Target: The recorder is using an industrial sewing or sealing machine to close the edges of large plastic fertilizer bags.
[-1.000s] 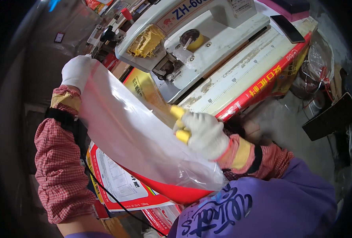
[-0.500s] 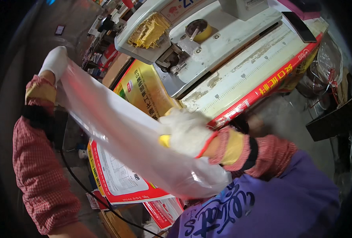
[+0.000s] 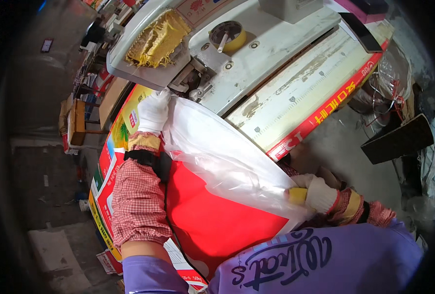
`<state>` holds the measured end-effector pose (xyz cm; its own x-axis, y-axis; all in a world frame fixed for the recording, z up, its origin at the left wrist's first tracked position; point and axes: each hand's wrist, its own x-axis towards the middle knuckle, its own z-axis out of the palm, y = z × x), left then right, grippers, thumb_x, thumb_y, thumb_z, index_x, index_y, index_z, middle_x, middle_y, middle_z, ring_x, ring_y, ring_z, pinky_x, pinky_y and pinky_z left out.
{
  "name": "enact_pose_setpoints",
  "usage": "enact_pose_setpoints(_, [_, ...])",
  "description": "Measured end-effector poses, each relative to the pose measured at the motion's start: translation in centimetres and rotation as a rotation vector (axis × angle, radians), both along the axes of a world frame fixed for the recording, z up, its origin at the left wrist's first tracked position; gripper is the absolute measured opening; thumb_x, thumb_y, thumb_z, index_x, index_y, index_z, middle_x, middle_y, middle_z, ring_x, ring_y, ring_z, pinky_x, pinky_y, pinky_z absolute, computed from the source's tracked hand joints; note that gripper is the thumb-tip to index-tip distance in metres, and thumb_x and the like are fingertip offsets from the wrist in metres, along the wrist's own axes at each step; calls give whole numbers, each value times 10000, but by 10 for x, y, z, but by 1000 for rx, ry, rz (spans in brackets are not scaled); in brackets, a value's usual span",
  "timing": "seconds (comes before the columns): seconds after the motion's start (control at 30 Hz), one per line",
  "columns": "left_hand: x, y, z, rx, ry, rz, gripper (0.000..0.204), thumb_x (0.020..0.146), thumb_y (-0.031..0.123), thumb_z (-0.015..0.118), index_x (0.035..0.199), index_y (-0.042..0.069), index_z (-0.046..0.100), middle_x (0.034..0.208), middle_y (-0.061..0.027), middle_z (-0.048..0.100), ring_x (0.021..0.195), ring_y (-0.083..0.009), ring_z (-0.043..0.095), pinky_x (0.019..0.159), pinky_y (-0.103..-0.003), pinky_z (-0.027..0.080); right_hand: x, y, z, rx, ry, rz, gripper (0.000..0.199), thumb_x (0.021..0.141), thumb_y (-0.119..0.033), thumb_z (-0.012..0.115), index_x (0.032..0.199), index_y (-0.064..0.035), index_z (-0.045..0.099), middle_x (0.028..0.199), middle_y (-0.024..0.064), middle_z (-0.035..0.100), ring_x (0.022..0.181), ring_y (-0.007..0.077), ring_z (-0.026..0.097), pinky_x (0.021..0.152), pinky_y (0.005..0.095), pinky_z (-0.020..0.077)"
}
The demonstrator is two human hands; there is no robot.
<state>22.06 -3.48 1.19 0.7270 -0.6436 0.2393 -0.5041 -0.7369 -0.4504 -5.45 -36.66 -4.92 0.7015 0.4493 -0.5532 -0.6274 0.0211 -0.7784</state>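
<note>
My left hand [image 3: 154,111], in a white glove, is closed on one corner of a woven plastic bag [image 3: 212,132], close to the presser foot [image 3: 194,78] of a sewing machine [image 3: 271,49]. The bag's white edge runs slantwise to my right hand [image 3: 320,193], also gloved, with a yellow covering on a finger. That hand is closed on the bag's other end near my body. A clear plastic liner [image 3: 237,181] lies crumpled along the edge, and the bag's red face [image 3: 203,210] spreads below it.
A yellow frayed cloth [image 3: 159,39] is fixed on the machine head. A tape roll [image 3: 234,41] with a white stick and a dark phone-like slab [image 3: 359,32] lie on the machine bed. Printed bags [image 3: 105,196] are stacked at left. A dark board [image 3: 398,139] stands at right.
My left hand has come right and down to the machine's foot with the bag's corner. My right hand has moved right along the bag. The bag's red face now shows; the view has shifted.
</note>
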Motion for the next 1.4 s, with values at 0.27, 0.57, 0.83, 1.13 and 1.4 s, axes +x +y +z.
enact_pose_setpoints(0.27, [10,0,5,-294,47,-143,52,689,119,561,739,123,576,719,-100,566,657,-295,575,538,-377,461,-1,11,54,-320,-637,-238,102,770,-108,570,820,-69,650,799,138,643,639,137,592,587,284,477])
enact_pose_setpoints(0.57, [-33,-5,42,-100,421,172,135,771,174,547,876,142,625,838,-123,588,778,-314,566,671,-378,456,4,11,59,-906,-934,488,144,747,-175,546,652,-97,621,587,99,574,544,277,579,502,344,470])
enact_pose_setpoints(0.83, [53,-11,48,-87,120,297,205,743,198,522,824,63,653,823,-167,630,797,-316,611,690,-394,490,63,56,52,-1111,-1358,476,183,823,-206,486,928,-70,548,816,92,607,726,177,602,565,318,464])
enact_pose_setpoints(1.13, [40,2,133,150,24,287,162,724,208,575,810,77,618,778,-162,612,773,-336,594,679,-405,483,184,134,112,-1103,-1033,501,227,775,-153,519,944,-84,654,991,153,611,963,253,578,803,330,473])
enact_pose_setpoints(1.4, [-121,-149,162,453,190,-325,127,633,184,658,693,87,601,684,-75,597,756,-246,602,757,-376,471,237,95,86,-520,-1108,708,269,680,-250,593,880,-84,661,750,82,645,671,221,607,610,327,470])
